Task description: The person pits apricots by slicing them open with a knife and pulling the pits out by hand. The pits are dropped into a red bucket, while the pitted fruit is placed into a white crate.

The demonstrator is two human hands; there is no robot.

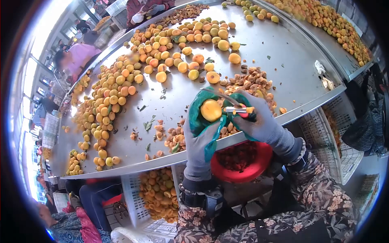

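My left hand (198, 137), in a grey glove with a green coated palm, wraps round a yellow apricot (211, 110) above the table's front edge. A knife (236, 109) with a red and black handle is gripped in my right hand (261, 119), gloved the same way. Its blade lies close to the apricot; whether it touches cannot be made out. Brown apricot pits with scraps of flesh lie behind my hands (251, 83) and to the left of them (175, 138).
The metal table (259, 48) bears a long band of whole apricots (109, 97). Below its edge are a red basin (261, 164) and a white crate (130, 194) of apricot halves (158, 198). More apricots (324, 22) fill a table at right. Other people (81, 56) stand at left.
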